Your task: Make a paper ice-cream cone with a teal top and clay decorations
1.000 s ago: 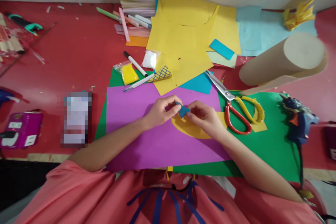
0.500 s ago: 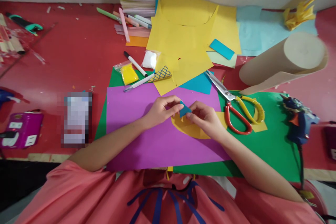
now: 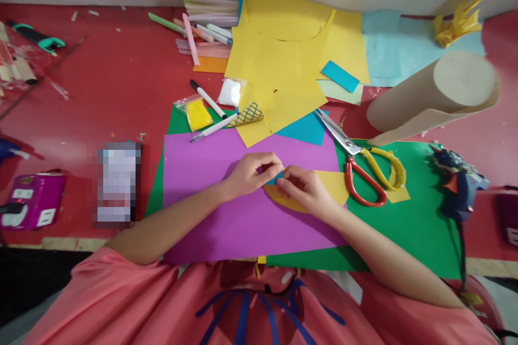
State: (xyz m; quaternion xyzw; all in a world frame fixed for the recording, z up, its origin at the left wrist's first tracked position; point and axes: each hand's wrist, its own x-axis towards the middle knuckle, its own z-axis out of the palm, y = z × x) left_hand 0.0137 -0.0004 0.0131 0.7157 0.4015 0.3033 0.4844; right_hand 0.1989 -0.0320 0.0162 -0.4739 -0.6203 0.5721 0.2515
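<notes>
In the head view, the left hand (image 3: 256, 173) and right hand (image 3: 302, 185) each kept a pinching grip on the small blue piece (image 3: 275, 177), positioned over the left end of the yellow cutout (image 3: 334, 187) on the purple sheet (image 3: 226, 226).

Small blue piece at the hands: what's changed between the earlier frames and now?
The right hand moved in toward the left hand, and less of the small blue piece shows; no letting go is visible. The scissors and purple sheet stayed put.
</notes>
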